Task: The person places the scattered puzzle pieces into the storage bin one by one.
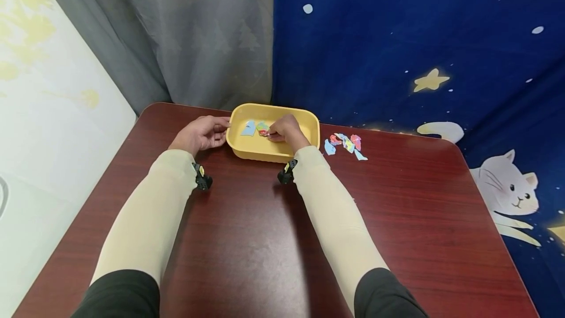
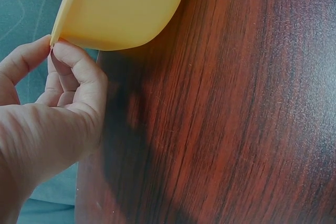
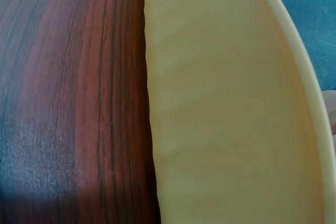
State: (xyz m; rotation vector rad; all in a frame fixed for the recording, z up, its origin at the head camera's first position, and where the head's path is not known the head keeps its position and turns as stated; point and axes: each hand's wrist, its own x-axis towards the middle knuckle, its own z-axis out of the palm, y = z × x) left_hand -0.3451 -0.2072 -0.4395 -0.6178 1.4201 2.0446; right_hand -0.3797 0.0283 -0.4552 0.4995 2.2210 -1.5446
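Note:
A yellow plastic basin (image 1: 244, 152) stands near the table's far edge. At its left end my left hand (image 1: 204, 132) pinches the rim between thumb and index finger, as the left wrist view shows with the basin wall (image 2: 126, 9). My right hand (image 1: 287, 130) reaches down inside the basin, fingertips pinching a small red-and-white paper cutout (image 1: 263, 132). A green paper cutout (image 1: 262, 125) lies right beside those fingertips, and a light blue one (image 1: 249, 128) lies further left. In the right wrist view the basin's near wall (image 3: 226, 98) hides most of the right hand.
Right of the basin, several colourful paper cutouts (image 1: 348, 145) lie in a loose cluster on the dark red wooden table (image 1: 397, 200). Behind the table hang a grey curtain (image 1: 212, 38) and a blue star-patterned curtain (image 1: 375, 38). A white surface (image 1: 53, 112) borders the left side.

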